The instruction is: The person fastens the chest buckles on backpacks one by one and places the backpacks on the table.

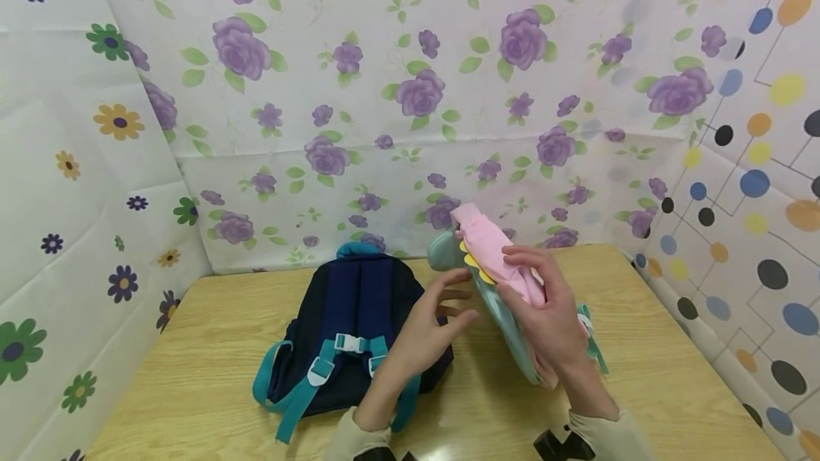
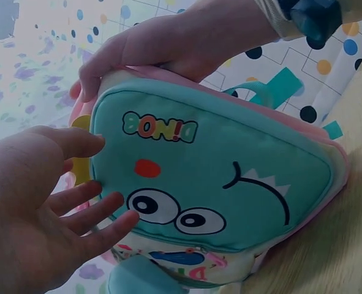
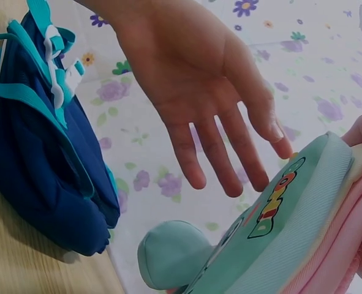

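A child's mint-green and pink backpack (image 1: 490,247) stands tilted over the table's right half. Its front panel (image 2: 242,153), with big cartoon eyes, a toothy mouth and "DINO" lettering, faces left and appears upside down in the left wrist view. My right hand (image 1: 547,304) grips its pink side, thumb toward me and fingers over the far side. Beside the front panel, my left hand (image 1: 429,326) is held with fingers spread and slightly bent, holding nothing. A round mint-green flap (image 3: 171,254) sticks out from the bag's far end.
Left of the hands, a dark navy backpack (image 1: 359,290) lies on the wooden table (image 1: 192,347), its teal straps and white buckles facing up. Floral cloth (image 1: 384,112) hangs behind the table; a dotted cloth (image 1: 762,233) hangs at the right.
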Motion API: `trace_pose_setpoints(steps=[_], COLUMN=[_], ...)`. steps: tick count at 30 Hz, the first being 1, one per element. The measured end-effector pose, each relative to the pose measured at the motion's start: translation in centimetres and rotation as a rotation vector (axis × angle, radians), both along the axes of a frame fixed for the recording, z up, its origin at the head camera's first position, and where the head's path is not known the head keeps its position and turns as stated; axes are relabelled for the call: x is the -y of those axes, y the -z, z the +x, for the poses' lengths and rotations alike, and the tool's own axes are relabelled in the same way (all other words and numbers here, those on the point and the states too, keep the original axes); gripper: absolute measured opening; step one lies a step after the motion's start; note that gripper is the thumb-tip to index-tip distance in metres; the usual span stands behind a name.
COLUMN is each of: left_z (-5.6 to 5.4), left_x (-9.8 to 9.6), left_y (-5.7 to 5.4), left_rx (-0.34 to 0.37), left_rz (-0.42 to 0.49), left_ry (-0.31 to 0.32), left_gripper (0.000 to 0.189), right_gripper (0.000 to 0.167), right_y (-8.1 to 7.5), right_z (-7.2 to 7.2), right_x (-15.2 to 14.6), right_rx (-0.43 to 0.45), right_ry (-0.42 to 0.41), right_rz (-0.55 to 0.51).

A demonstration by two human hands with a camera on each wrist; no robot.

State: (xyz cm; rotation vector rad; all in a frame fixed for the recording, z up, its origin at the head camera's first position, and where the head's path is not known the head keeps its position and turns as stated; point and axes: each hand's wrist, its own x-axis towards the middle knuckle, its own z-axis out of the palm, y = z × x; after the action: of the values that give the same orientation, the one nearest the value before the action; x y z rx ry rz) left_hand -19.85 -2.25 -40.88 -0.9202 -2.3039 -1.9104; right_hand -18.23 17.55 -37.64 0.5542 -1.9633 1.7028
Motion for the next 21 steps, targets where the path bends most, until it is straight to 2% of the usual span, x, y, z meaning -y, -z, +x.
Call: trace_pose_setpoints(steps=[8,13,16,21], left_z=[-0.3,-0.5,-0.5,-0.4], left_x=[0.7,1.2,1.3,1.3], left_y=[-0.2,-0.4,-0.5,-0.6], left_rx=[0.002,0.024,0.038,0.029], left_rz=[0.001,0.041,0.041,-0.043], left_ry=[-0.026,-0.042,-0.055,-0.07], left_gripper=[0.053,0.055,0.058,0.064], right_gripper=[0.035,0.034,0.035,0.035], right_y=[0.3,0.4,0.7,1.4], right_z=[0.0,0.0,0.0,-0.2], right_x=[1.0,1.5,1.6,1.7], right_rx=[0.025,0.038,0.014,-0.024], right_ry=[-0.071,-0.132,-0.12,-0.099], right_rz=[-0.034,-0.054,-0.004,0.126])
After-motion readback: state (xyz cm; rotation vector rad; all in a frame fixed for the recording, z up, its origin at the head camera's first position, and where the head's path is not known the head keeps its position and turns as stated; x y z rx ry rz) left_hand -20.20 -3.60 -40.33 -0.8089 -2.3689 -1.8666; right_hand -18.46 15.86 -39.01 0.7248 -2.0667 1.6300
